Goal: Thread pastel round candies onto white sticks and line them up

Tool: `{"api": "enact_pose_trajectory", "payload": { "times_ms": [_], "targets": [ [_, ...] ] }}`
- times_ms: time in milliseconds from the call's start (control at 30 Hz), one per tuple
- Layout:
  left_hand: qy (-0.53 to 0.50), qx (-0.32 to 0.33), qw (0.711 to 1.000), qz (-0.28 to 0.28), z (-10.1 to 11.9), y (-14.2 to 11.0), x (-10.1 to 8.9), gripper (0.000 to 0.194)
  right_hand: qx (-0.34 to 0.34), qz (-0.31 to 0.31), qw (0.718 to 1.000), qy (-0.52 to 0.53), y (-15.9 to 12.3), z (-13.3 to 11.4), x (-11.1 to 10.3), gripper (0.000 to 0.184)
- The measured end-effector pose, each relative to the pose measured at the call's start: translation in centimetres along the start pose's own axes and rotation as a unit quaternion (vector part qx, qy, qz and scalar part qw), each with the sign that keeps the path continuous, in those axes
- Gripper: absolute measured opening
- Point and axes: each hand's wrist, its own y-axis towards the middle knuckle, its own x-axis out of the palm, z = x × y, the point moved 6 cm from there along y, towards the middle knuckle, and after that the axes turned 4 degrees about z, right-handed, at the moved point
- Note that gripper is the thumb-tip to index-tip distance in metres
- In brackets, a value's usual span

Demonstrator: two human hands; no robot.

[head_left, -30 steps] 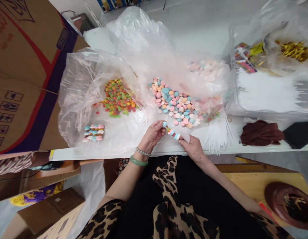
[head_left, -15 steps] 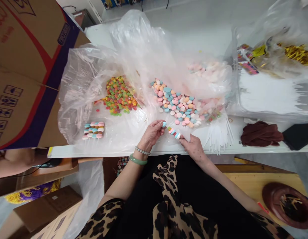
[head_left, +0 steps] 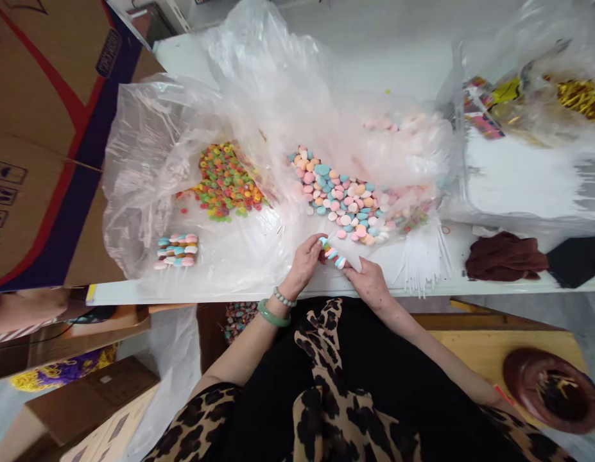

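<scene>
My right hand (head_left: pixel 369 282) is closed on the lower end of a candy skewer (head_left: pixel 334 255) strung with blue, white, pink and yellowish pieces. At the skewer's top, my left hand (head_left: pixel 304 262) pinches a blue candy (head_left: pixel 323 240) against the end; whether the stick passes through it I cannot tell. Just beyond my hands lies a pile of pastel candies (head_left: pixel 345 199) on clear plastic. Ring-shaped gummies (head_left: pixel 230 179) are heaped to the left. Several finished-looking candy skewers (head_left: pixel 178 250) lie side by side at the table's left. White sticks (head_left: pixel 425 260) are fanned out beside my right hand.
A large cardboard box (head_left: pixel 42 147) stands at the left edge. On the right are a clear tub of white sticks (head_left: pixel 523 186), a brown cloth (head_left: pixel 506 258) and a black object (head_left: pixel 577 263). Below the table sits a wooden stool (head_left: pixel 470 353). Another person's arm shows at far left.
My left hand has moved right, bringing the blue candy from just off the skewer to its top end. My right hand stays nearly in place. The view has shifted slightly.
</scene>
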Motion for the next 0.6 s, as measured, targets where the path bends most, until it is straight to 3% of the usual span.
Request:
{"api": "enact_pose_trajectory", "payload": {
  "times_ms": [167, 300, 433, 600],
  "targets": [
    [0.160, 0.068, 0.985, -0.015, 0.1, -0.2, 0.5, 0.031, 0.022, -0.003, 1.000, 0.014, 0.3, 0.7, 0.8, 0.025],
    [0.178, 0.075, 0.980, -0.040, 0.0, -0.1, 0.6, 0.030, 0.057, 0.000, 0.998, 0.040, 0.8, 2.0, 1.4, 0.021],
    [0.105, 0.043, 0.992, -0.058, 0.2, -0.2, 0.5, 0.034, 0.086, -0.012, 0.992, 0.094, 0.9, 2.3, 1.7, 0.017],
    [-0.104, -0.044, 0.991, -0.064, -0.1, -0.3, 0.3, 0.049, 0.099, -0.036, 0.978, 0.181, 0.3, 0.4, 1.2, 0.015]
  ]
}}
